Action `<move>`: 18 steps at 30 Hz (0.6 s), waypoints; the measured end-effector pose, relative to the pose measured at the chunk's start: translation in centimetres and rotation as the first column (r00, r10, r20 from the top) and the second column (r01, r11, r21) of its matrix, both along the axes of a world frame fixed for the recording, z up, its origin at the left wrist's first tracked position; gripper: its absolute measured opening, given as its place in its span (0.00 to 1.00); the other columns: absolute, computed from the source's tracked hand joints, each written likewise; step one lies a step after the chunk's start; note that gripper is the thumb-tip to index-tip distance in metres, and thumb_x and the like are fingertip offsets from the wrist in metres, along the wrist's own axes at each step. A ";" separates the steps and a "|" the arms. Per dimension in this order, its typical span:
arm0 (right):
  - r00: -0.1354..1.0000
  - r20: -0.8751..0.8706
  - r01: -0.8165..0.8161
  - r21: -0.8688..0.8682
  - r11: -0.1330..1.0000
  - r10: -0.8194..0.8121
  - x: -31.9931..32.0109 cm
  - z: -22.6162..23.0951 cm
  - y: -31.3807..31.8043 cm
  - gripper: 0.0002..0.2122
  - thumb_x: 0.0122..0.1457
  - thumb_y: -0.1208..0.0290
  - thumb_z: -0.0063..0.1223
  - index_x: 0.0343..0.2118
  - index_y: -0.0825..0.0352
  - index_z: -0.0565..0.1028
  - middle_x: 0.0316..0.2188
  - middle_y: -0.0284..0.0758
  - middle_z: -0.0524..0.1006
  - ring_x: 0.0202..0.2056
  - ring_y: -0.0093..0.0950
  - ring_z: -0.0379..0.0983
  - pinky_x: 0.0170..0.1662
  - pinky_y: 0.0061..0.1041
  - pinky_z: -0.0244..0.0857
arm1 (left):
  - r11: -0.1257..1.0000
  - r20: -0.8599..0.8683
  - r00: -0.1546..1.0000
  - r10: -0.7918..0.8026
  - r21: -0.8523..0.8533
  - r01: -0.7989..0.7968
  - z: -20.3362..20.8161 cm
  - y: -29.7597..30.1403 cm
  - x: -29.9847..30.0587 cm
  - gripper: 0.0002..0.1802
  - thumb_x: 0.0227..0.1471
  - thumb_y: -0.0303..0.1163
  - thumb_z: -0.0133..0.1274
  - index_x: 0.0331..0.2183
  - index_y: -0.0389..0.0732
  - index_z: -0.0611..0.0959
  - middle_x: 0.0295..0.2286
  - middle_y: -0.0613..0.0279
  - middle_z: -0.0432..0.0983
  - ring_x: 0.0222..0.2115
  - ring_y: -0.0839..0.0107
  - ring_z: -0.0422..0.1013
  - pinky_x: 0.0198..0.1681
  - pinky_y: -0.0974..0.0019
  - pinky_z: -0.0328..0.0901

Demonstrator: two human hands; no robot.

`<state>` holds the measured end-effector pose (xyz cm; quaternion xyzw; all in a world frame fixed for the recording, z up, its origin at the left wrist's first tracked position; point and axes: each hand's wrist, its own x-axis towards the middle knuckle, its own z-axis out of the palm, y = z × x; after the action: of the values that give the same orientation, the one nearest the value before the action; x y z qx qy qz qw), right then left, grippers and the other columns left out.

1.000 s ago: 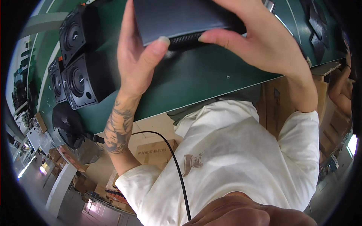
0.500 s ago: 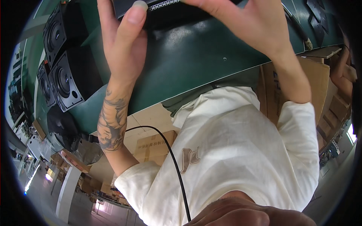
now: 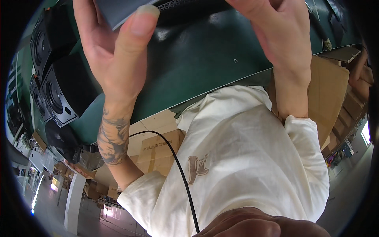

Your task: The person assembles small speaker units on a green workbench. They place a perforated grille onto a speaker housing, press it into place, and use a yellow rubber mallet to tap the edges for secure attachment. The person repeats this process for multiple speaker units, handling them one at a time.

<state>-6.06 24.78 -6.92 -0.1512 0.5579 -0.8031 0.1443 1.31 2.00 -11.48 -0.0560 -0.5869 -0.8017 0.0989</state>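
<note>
At the top edge my left hand (image 3: 118, 51) grips a dark grey panel with a perforated mesh edge (image 3: 106, 10), the thumb pressed along its near side. Much of that panel lies beyond the top of the view, so its full shape is hidden. My right hand (image 3: 280, 35) is at the panel's right end with bent fingers; its fingertips are cut off by the view's edge. Both hands are above a green tabletop (image 3: 197, 55).
Several black speakers with grey fronts (image 3: 57, 93) stand at the left. A brush (image 3: 327, 44) and dark perforated pieces (image 3: 336, 23) lie at the far right. A cardboard box (image 3: 327, 87) is beside the table; a black cable (image 3: 177, 158) hangs before my shirt.
My left hand has shifted left and tilted the panel, showing more of its grey face. The right hand has turned more upright and moved slightly to the right.
</note>
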 end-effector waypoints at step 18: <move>0.920 -0.384 0.102 0.036 0.994 -0.081 -2.3 -4.5 -1.1 0.38 0.59 0.65 0.69 0.65 0.76 0.59 0.55 0.41 0.73 0.55 0.25 0.70 0.59 0.24 0.63 | 0.897 -0.243 0.941 0.236 -0.318 -0.307 -1.1 0.4 -2.8 0.52 0.52 0.50 0.68 0.69 0.43 0.61 0.55 0.60 0.71 0.36 0.82 0.68 0.32 0.77 0.60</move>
<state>-8.36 23.70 -11.46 -0.2743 0.6038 -0.7485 -0.0006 -1.47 2.41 -12.53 -0.0697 -0.7097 -0.6524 0.2565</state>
